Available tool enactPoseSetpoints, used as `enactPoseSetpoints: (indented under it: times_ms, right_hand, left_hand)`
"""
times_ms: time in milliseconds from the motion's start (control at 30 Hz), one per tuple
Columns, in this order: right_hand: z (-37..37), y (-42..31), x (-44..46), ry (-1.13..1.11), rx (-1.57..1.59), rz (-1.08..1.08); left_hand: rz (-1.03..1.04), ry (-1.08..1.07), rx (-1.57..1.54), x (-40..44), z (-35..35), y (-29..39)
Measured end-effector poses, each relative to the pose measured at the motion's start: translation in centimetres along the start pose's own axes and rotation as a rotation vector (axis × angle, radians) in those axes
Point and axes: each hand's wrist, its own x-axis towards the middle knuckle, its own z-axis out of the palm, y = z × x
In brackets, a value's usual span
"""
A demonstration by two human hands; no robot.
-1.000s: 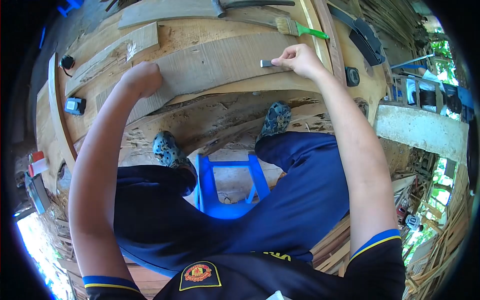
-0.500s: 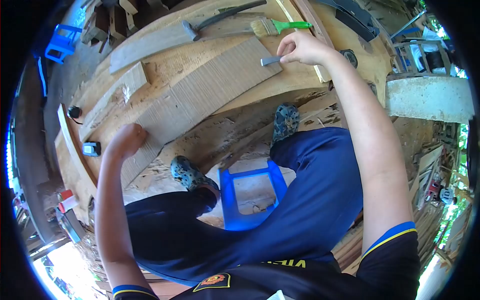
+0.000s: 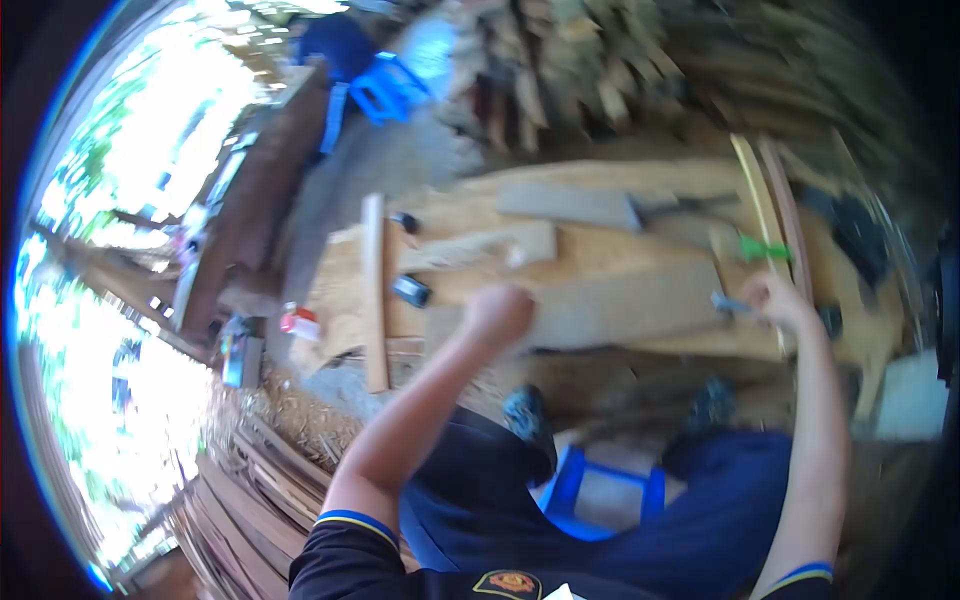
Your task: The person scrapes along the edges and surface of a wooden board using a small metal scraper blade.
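Across the tabletop [image 3: 590,250] lay one grey board [image 3: 635,308], the left hand [image 3: 500,316] over it with fingers curled together, and, by its right end, one small flat blade [image 3: 730,303], clamped in the right hand's [image 3: 780,300] fingers, droppable had that narrow pinch slackened.

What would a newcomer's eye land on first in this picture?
Probably the bright blue stool between the dark-trousered legs. Next, perhaps, the green-handled brush just beyond the right hand, which pinches a small flat tool by the right end of the broad board.
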Motion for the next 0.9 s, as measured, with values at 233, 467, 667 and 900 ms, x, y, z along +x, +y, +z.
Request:
enactPoseSetpoints:
  times_ms: [233, 467, 667, 900]
  right_hand:
    - [0.1, -5.1, 0.0, 0.134, 0.364, -0.073]
    - [3.2, -3.9, 3.2, 0.257, 0.495, -0.057]
    - [4.8, -1.9, 5.6, 0.285, 0.540, 0.088]
    - [3.9, -2.3, 5.9, 0.234, 0.305, 0.209]
  left_hand:
    - [-0.026, 0.090, -0.365, -2.4, -7.1, 6.5]
    - [0.250, -0.291, -0.363, -0.3, -6.5, 13.5]
    - [0.273, -0.070, -0.476, 4.0, -5.1, 15.7]
    - [-0.147, -0.327, -0.253, 10.2, 1.6, 11.0]
